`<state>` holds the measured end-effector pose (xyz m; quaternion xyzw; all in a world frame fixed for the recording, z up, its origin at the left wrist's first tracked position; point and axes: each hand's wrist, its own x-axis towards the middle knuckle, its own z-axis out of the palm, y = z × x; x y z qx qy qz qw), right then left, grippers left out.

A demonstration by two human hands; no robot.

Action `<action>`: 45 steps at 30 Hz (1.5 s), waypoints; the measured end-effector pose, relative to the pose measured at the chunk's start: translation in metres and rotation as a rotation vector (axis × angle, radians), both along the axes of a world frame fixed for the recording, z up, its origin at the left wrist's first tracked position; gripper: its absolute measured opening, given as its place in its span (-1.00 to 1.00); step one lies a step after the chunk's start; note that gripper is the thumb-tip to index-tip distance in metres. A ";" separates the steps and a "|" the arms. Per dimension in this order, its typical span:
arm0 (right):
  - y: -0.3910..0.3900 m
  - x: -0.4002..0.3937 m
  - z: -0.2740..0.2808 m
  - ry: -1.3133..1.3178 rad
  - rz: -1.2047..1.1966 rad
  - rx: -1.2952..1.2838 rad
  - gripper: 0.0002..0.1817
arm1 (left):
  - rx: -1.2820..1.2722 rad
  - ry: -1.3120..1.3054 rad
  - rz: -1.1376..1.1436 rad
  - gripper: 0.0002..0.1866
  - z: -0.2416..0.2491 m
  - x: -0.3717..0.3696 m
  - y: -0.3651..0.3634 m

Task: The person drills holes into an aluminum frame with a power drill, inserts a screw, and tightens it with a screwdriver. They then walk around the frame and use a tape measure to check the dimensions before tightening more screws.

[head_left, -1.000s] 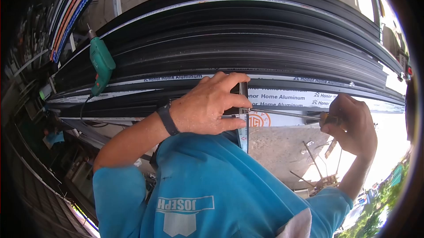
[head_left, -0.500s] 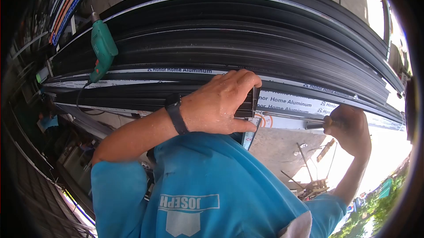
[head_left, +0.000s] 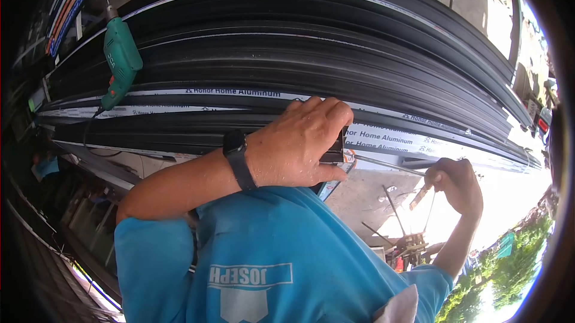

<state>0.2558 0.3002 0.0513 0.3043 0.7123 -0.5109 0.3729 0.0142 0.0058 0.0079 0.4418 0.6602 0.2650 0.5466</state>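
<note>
My left hand (head_left: 299, 140), with a black watch on its wrist, is closed over the end of a black aluminium profile (head_left: 332, 157), fingers on the far side and thumb on the near side. From that end a long thin metal shaft (head_left: 392, 166) runs to the right, like that of a screwdriver. My right hand (head_left: 456, 185) is closed round its other end, and the fist hides the handle. The shaft slopes down towards my right hand, its tip meeting the profile's cut end beside my left thumb.
Long black profiles (head_left: 269, 59) lie side by side across the view, some with white "Honor Home Aluminum" film (head_left: 383, 137). A green power drill (head_left: 121, 59) rests on them at the left, its cord trailing down. Tools and wood pieces (head_left: 410, 242) stand below on the right.
My right hand has dropped a little towards my body, and the shaft now tilts more steeply. My left hand keeps its hold on the profile. The whole view has shifted slightly.
</note>
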 end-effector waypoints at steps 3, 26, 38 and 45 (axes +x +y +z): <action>-0.004 -0.008 0.008 0.040 -0.097 -0.083 -0.59 | 0.042 0.005 0.023 -0.20 -0.003 0.001 -0.003; -0.002 0.009 -0.014 0.267 -0.004 0.028 -0.60 | -0.172 -0.070 -0.055 0.01 0.004 -0.013 0.006; 0.018 -0.007 -0.012 0.355 0.277 0.086 -0.64 | -0.151 -0.084 -0.046 0.03 0.006 -0.014 0.011; 0.013 -0.017 0.002 0.552 0.226 0.312 -0.64 | -0.203 -0.003 -0.051 0.04 0.007 -0.011 0.011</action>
